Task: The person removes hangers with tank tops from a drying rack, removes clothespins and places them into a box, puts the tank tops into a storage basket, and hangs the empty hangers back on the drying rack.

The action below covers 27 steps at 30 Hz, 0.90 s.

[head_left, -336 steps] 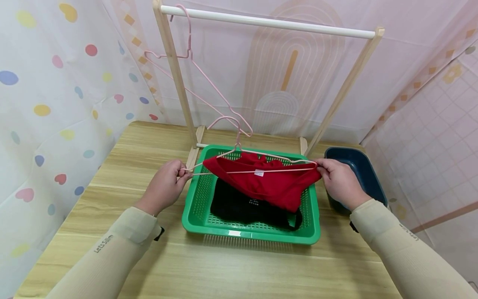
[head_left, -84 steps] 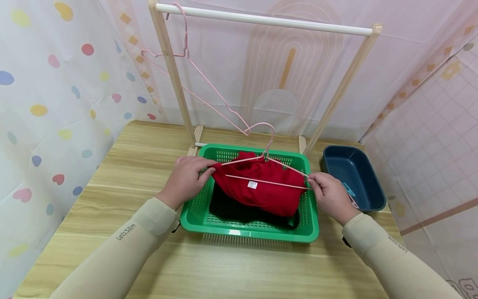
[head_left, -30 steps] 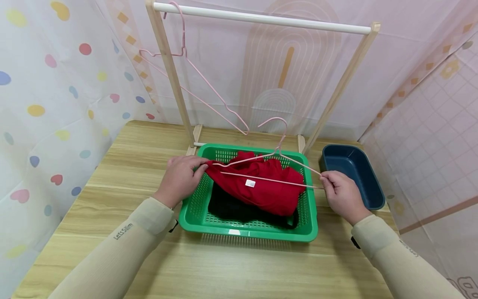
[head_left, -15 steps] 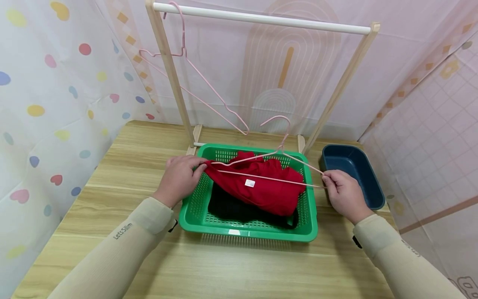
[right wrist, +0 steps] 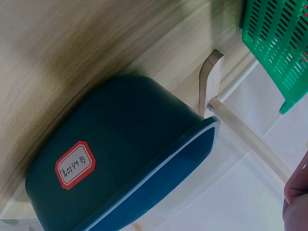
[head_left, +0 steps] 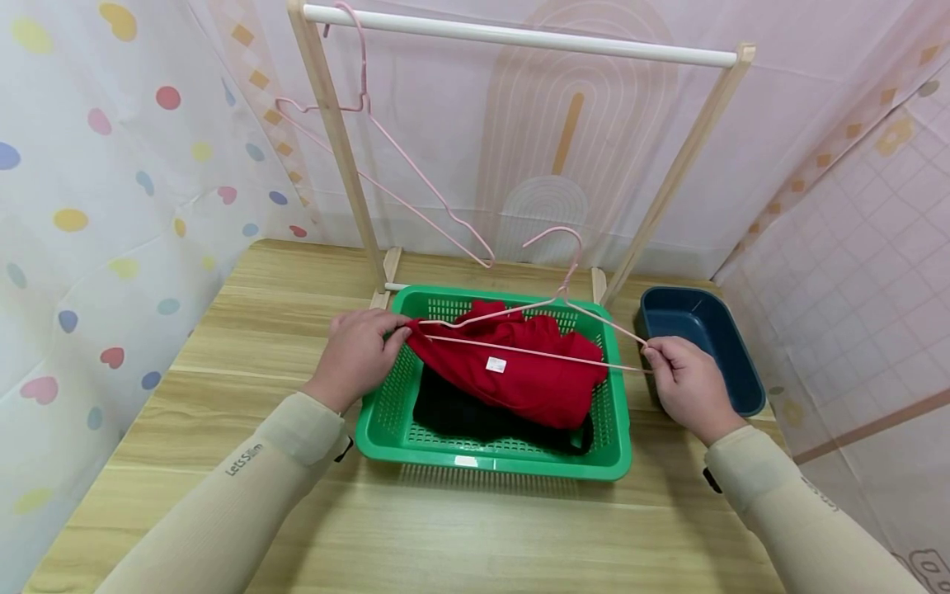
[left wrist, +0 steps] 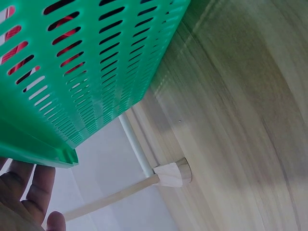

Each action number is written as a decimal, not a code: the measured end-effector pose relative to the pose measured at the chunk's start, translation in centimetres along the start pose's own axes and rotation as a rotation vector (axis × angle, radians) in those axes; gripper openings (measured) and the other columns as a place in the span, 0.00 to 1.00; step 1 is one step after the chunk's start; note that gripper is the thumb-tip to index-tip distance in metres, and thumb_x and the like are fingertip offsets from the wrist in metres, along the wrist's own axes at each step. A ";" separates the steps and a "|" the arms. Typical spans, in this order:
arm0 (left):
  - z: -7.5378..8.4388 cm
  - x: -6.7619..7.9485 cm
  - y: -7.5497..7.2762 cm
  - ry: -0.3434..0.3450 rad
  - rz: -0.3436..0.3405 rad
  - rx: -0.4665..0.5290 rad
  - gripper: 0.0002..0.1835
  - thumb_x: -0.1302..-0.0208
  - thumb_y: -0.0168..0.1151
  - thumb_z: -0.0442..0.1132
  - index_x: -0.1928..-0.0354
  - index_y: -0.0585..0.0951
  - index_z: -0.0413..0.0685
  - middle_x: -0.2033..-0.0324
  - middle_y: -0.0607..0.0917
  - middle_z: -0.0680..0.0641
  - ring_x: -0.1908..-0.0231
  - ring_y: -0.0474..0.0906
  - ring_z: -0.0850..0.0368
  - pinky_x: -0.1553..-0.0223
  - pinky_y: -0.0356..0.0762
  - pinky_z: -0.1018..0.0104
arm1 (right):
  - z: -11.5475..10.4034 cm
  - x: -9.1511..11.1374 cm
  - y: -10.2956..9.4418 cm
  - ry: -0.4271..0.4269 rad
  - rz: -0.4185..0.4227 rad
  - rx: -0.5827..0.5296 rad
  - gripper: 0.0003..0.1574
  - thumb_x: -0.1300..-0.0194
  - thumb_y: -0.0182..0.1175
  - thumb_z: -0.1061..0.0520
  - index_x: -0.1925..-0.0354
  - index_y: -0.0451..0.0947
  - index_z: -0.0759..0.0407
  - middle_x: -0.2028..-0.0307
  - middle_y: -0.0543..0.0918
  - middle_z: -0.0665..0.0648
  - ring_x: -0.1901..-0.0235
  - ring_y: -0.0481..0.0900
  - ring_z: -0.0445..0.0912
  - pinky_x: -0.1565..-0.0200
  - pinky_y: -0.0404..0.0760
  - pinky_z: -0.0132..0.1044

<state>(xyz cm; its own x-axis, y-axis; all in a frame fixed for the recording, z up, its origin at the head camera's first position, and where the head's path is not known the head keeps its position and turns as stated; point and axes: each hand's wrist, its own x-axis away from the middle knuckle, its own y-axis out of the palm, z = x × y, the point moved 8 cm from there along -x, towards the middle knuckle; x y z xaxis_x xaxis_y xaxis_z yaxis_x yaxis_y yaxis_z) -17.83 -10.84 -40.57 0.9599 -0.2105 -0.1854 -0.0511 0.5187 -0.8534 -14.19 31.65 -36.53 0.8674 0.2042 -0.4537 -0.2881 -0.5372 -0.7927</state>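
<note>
My left hand (head_left: 358,355) pinches the collar edge of a red garment (head_left: 542,392) at the basket's left side. My right hand (head_left: 690,384) holds the right corner of a pink clothes hanger (head_left: 512,352), past the basket's right rim. The hanger's hook points up and back. Its left end runs to the garment's edge by my left fingers, where cloth hides the tip. A white label (head_left: 496,365) shows on the red cloth. Below lies a black garment (head_left: 475,417) in the green basket (head_left: 490,466). Only some fingers of each hand show in the wrist views.
Behind the basket stands a wooden rack with a white rail (head_left: 519,35). Another pink hanger (head_left: 426,177) hangs at its left end. A dark blue bin (head_left: 723,346) stands right of the basket, near my right hand. Patterned cloth surrounds the table.
Over the last second, my right hand shifts slightly right with the hanger; my left stays put. Eleven seconds ago, my left hand held the hanger's left end and my right was at the garment's right edge.
</note>
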 end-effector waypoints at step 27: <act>-0.4 0.2 0.5 -0.017 -0.029 -0.043 0.17 0.21 0.58 0.46 0.45 0.88 0.44 0.44 0.87 0.41 0.39 0.78 0.36 0.35 0.61 0.34 | 0.5 0.0 -0.6 0.043 0.003 0.001 0.05 0.26 0.62 0.66 0.61 0.84 0.65 0.65 0.86 0.61 0.68 0.76 0.50 0.64 0.75 0.41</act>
<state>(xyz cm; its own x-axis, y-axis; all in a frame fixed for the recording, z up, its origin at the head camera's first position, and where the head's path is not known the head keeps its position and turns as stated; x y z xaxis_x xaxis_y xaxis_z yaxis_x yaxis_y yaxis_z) -17.80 -10.92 -41.20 0.9658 -0.2104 -0.1518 -0.0343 0.4764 -0.8785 -14.20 32.36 -36.27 0.8832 0.1673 -0.4382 -0.2911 -0.5370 -0.7918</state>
